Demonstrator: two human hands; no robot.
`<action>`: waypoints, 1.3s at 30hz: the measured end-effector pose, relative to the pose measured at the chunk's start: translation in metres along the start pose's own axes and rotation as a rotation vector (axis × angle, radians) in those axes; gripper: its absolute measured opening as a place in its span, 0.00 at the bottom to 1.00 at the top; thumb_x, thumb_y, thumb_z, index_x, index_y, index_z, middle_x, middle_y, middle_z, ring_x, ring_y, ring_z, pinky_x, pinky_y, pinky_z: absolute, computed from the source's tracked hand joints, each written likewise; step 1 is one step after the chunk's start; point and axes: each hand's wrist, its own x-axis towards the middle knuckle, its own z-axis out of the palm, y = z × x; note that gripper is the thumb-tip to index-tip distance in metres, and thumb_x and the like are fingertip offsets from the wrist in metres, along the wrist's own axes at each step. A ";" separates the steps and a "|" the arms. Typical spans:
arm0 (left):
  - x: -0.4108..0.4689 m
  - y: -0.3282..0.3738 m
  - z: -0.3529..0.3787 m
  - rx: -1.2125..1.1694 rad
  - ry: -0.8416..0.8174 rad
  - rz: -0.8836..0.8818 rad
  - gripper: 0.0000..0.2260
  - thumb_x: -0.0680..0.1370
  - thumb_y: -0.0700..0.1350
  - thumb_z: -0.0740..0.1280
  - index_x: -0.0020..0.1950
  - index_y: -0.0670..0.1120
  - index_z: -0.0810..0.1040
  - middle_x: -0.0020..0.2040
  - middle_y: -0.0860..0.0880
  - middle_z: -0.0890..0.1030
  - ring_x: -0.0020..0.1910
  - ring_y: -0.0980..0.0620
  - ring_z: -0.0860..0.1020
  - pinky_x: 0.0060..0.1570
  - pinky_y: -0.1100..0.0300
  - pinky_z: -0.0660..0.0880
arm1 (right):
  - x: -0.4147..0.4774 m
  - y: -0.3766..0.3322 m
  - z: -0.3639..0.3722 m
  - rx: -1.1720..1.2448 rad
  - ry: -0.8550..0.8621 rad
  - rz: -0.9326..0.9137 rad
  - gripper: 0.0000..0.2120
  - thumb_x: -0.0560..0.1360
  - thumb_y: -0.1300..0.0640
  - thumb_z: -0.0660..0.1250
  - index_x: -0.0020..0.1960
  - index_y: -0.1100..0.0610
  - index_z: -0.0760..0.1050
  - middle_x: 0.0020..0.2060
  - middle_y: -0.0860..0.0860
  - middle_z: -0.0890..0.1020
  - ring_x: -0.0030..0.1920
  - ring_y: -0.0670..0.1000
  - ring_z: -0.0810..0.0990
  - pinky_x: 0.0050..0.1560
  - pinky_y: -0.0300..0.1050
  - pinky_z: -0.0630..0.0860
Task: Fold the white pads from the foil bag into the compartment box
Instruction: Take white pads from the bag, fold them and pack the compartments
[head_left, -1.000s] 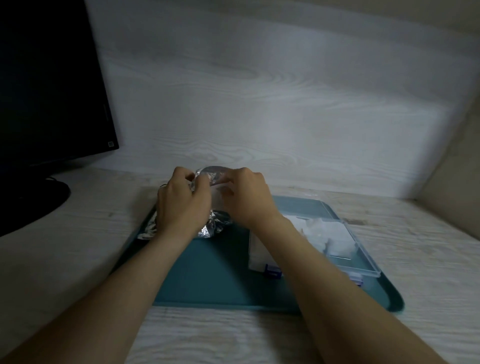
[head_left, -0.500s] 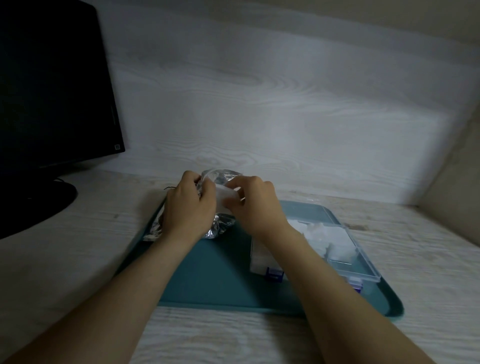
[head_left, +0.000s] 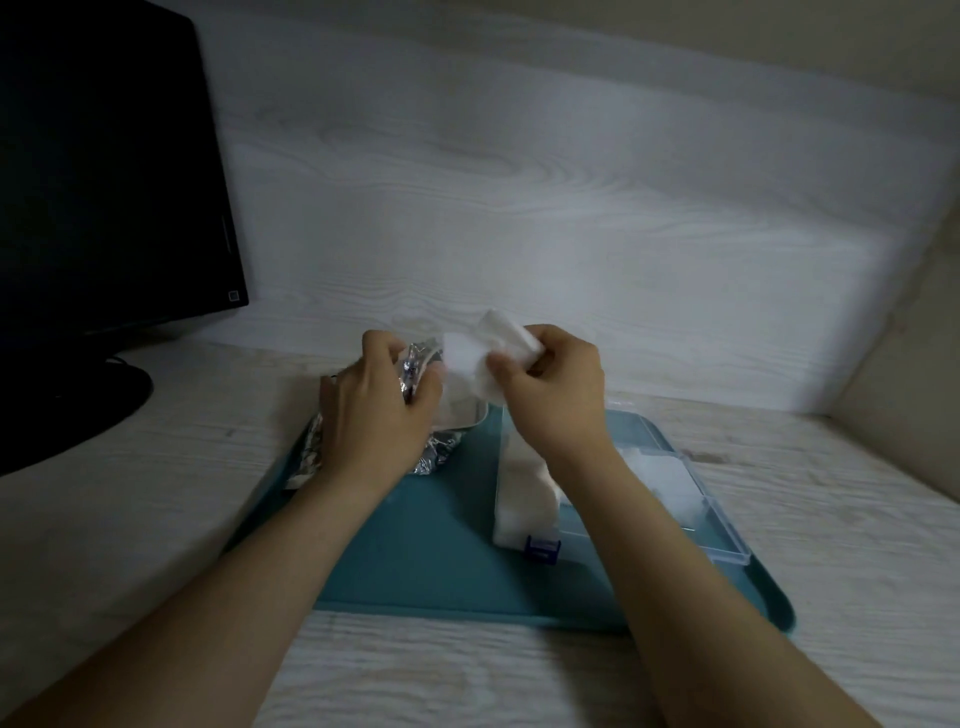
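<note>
Extraction step: right hand (head_left: 556, 400) pinches a soft white square pad (head_left: 467, 364); left hand (head_left: 371, 415) grips the crinkled silver foil bag (head_left: 413, 366) (far left of the tray); next comes folding, likely two-handed.

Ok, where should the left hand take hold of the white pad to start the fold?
Probably take the white pad by its free lower-left edge, coming from the left. The right hand pinches its upper right side, so that hanging edge is bare and nearest the left hand, which grips the foil bag.
</note>
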 end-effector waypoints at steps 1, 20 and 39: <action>0.000 0.001 0.000 0.007 -0.001 0.039 0.18 0.80 0.58 0.68 0.61 0.47 0.72 0.56 0.47 0.85 0.55 0.38 0.82 0.62 0.39 0.75 | 0.001 0.001 -0.003 0.060 -0.012 0.017 0.05 0.75 0.58 0.76 0.51 0.54 0.84 0.37 0.50 0.86 0.38 0.49 0.85 0.42 0.48 0.82; -0.029 0.067 -0.007 -0.557 -0.262 0.108 0.20 0.78 0.46 0.76 0.70 0.49 0.79 0.52 0.54 0.86 0.49 0.53 0.87 0.47 0.63 0.82 | -0.034 0.007 -0.088 0.292 -0.355 0.146 0.09 0.78 0.64 0.74 0.58 0.61 0.81 0.42 0.55 0.86 0.41 0.53 0.85 0.39 0.48 0.81; -0.024 0.063 -0.002 -0.767 -0.314 -0.270 0.04 0.81 0.41 0.73 0.56 0.45 0.85 0.47 0.48 0.89 0.50 0.46 0.88 0.58 0.40 0.83 | -0.039 0.007 -0.079 0.140 -0.037 0.121 0.08 0.76 0.55 0.78 0.49 0.59 0.83 0.35 0.52 0.88 0.34 0.53 0.87 0.36 0.45 0.81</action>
